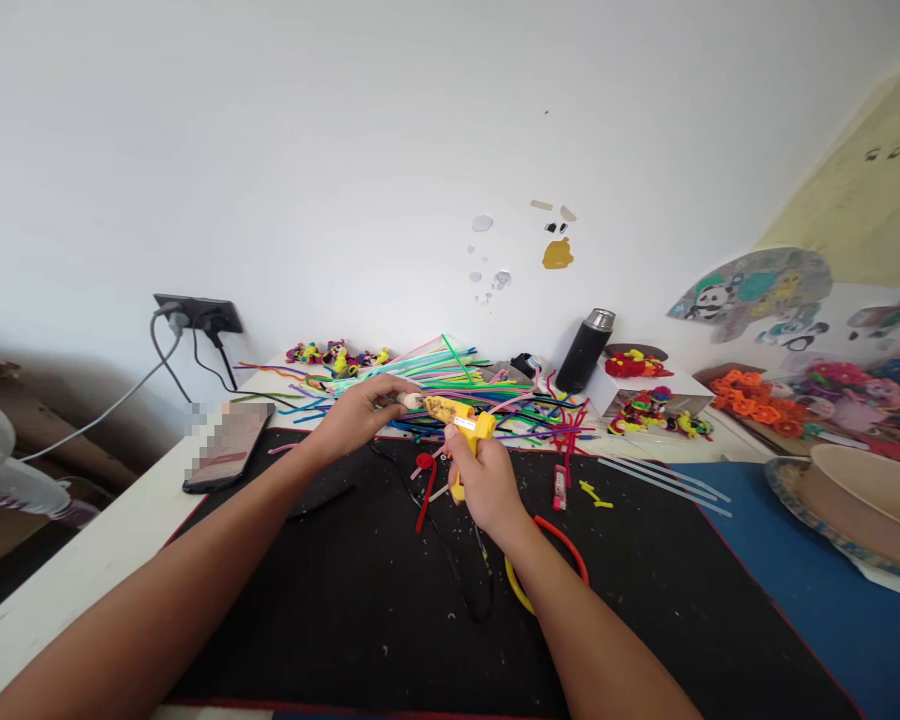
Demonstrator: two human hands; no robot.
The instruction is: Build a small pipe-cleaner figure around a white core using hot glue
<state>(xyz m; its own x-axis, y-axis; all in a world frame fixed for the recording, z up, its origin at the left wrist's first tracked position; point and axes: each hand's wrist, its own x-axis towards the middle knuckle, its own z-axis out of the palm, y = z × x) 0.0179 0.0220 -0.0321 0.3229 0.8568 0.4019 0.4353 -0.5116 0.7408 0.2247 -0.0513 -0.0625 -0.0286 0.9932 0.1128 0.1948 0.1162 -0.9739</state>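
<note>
My right hand (484, 480) is wrapped round the handle of a yellow glue gun (471, 425), whose stained nozzle end points left. My left hand (364, 412) pinches a small pale round piece (412, 400) right by the nozzle; whether the two touch is unclear. Beneath both hands lies a black mat (345, 600). A red pipe-cleaner piece with a coiled end (425, 490) rests on it, left of the glue gun. A red and yellow ring (570, 550) is partly hidden under my right forearm.
Colourful pipe cleaners (450, 375) are heaped behind the hands. A phone (229, 445) lies at left, a black bottle (585, 350) leans at the back. Clear sticks (675, 480), a white box (649, 385) and a large bowl (870, 500) are at right. A dark cable crosses the mat.
</note>
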